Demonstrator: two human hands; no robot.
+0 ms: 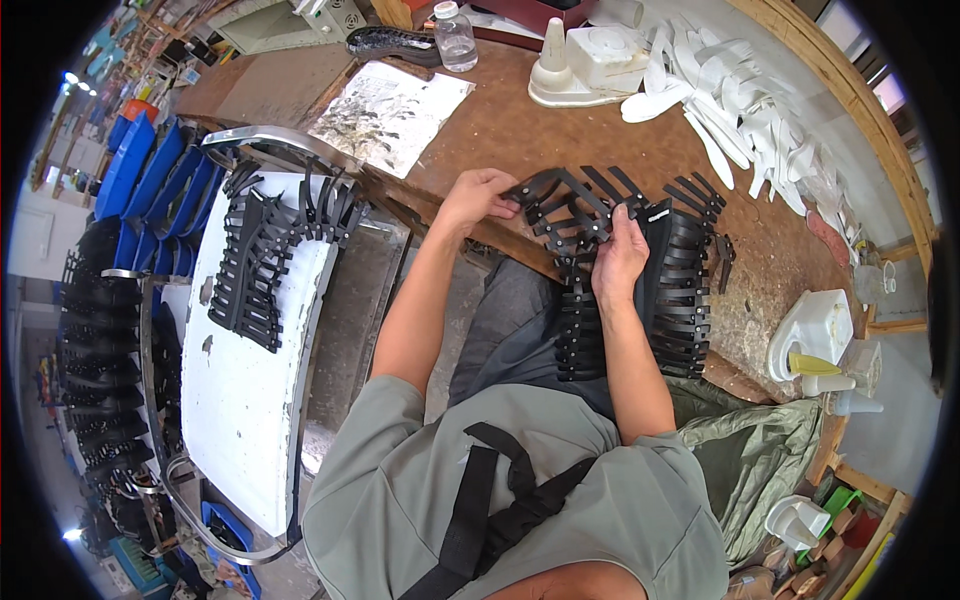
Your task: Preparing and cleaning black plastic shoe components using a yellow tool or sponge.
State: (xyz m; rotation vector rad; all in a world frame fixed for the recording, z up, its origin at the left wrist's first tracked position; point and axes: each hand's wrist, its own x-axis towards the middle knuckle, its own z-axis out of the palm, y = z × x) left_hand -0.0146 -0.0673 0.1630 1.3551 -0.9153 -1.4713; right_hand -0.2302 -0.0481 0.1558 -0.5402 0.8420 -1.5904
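Note:
Between my hands is a black strappy shoe upper (576, 325), its narrow straps dotted with small studs. It spreads at the table's edge and hangs down over my lap. My left hand (478, 200) is closed in a pinch on the far-left end of its straps. Thumb up, my right hand (620, 258) grips the upper's middle, and its fingers are partly hidden under the straps. Just right of that hand lies another black strappy upper (683, 290), with a long solid band down one side and rows of loose strap ends.
The brown worktable (500, 130) carries a stained paper sheet (390, 115), a clear bottle (456, 40), a white glue pot (600, 65) and piled white sole-shaped pieces (700, 90). More black uppers (255, 255) lie on a white board (250, 400) at left, near blue bins (150, 180).

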